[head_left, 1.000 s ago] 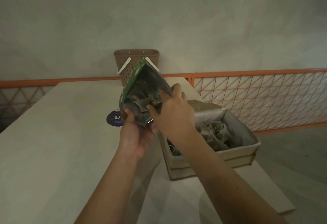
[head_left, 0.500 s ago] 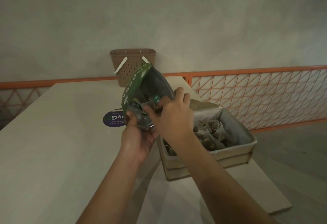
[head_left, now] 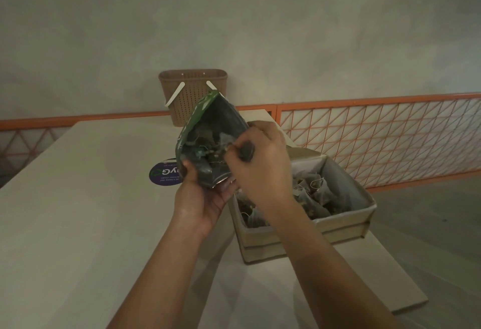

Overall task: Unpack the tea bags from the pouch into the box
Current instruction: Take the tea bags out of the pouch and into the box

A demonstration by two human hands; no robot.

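My left hand point(head_left: 205, 196) grips the bottom of a green pouch point(head_left: 208, 131) and holds it open in the air above the table, its mouth tilted toward me. Tea bags lie inside it. At the pouch's mouth, my right hand point(head_left: 260, 162) pinches a dark tea bag point(head_left: 246, 150) between thumb and fingers. Just right of the hands stands a beige box point(head_left: 346, 222) on a lower shelf, holding several tea bags point(head_left: 315, 193). My right forearm crosses over the box's near left corner.
A pale table point(head_left: 78, 198) spreads to the left with a round purple sticker point(head_left: 164, 175) on it. A brown perforated basket point(head_left: 192, 94) stands at the table's far edge. An orange mesh railing point(head_left: 377, 136) runs behind, with floor to the right.
My right hand has drawn back from inside the pouch to its mouth, now with a tea bag pinched in its fingers. The pouch has tilted slightly in my left hand.
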